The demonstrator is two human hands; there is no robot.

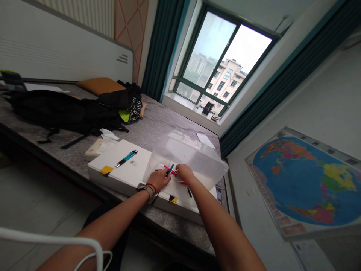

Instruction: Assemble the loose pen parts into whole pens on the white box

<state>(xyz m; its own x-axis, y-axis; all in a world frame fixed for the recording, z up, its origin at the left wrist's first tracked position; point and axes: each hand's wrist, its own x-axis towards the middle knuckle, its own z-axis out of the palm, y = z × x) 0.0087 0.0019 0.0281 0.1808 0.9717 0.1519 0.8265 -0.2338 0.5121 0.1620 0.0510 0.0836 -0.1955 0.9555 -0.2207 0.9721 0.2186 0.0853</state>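
My left hand [158, 180] wears a watch and a red bracelet, and its fingers are closed around a teal pen [170, 169] that points up and away. Just to its right, my right hand [184, 172] is bent downward with its fingers closed; what they grip, if anything, is hidden. Several red and white pens [182, 182] lie loose around both hands on a white box. A black pen [189, 192] rests below my right hand. A clear plastic bin [197, 152] lies tipped, its opening facing me, around the pens. Two teal and black pens [126, 159] lie on the white box [138, 150] to the left.
A tissue pack [97, 147] sits beside the left box. Farther left lies a black backpack [62, 111] on the grey table [158, 113], with an orange folder [100, 86] behind. A white paper [205, 140] is behind the bin. A white cable [93, 242] crosses the lower left.
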